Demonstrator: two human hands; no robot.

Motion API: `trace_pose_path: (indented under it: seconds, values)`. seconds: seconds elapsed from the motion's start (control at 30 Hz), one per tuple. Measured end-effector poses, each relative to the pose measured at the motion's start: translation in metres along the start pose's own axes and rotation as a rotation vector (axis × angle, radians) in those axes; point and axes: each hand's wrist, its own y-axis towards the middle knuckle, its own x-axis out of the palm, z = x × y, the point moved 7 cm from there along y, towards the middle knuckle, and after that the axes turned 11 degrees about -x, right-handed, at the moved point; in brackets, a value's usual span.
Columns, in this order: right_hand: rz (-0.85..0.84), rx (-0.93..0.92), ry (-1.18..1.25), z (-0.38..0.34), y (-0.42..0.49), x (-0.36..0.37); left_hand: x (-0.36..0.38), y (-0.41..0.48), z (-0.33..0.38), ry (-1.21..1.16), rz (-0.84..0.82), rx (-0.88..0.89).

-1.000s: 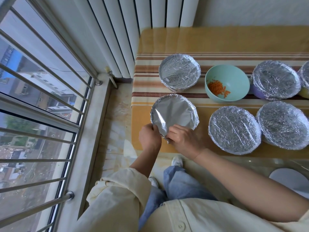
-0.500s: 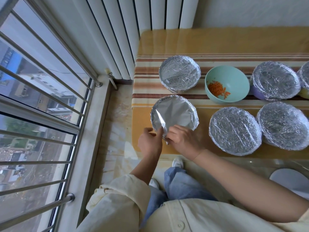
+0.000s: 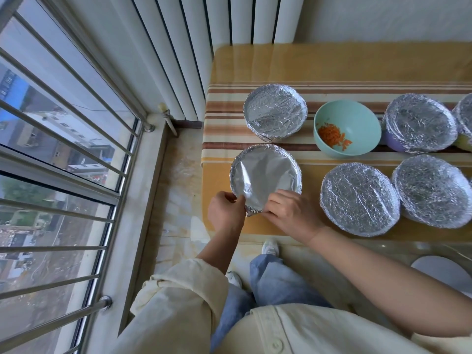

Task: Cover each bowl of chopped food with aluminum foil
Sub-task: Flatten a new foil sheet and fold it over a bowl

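A bowl under smooth aluminum foil sits at the near left corner of the table. My left hand and my right hand both pinch the foil's loose corner at the bowl's near rim. An uncovered teal bowl holds chopped orange food. Foil-covered bowls stand at the back left, back right, near middle and near right. The bowl under my hands is hidden by its foil.
The yellow table has a striped cloth under the back row. Another foil-covered bowl is cut off at the right edge. A white radiator and a barred window lie to the left. A white round object sits below the table at right.
My left hand has shifted slightly left and opened its grip around the foil corner, which now sticks out between both hands. The bowls have not moved.
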Motion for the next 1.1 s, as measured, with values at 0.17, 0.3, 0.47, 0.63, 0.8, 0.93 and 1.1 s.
trace_pose_path:
  seconds: [0.17,0.3,0.47,0.63,0.8,0.93,1.1]
  values:
    - [-0.031,-0.089,0.007,-0.003,0.002,0.008,-0.003,-0.003,0.001,-0.055,0.004,0.003]
    - [-0.027,-0.094,0.034,-0.002,0.004,0.011,0.0,-0.031,-0.009,-0.164,0.043,-0.064]
    - [-0.003,-0.102,0.035,-0.001,0.003,0.011,0.025,-0.058,-0.014,-0.378,-0.01,-0.093]
    - [-0.016,-0.071,0.079,0.0,0.003,0.016,0.044,-0.045,-0.009,-0.539,-0.135,-0.216]
    - [-0.007,-0.062,0.09,0.001,0.007,0.017,0.043,-0.025,-0.009,-0.477,-0.172,-0.251]
    - [-0.013,-0.059,0.104,0.0,0.003,0.017,0.04,-0.016,-0.006,-0.425,-0.254,-0.258]
    - [-0.013,-0.048,0.107,-0.001,0.004,0.019,0.038,-0.005,-0.005,-0.289,-0.254,-0.182]
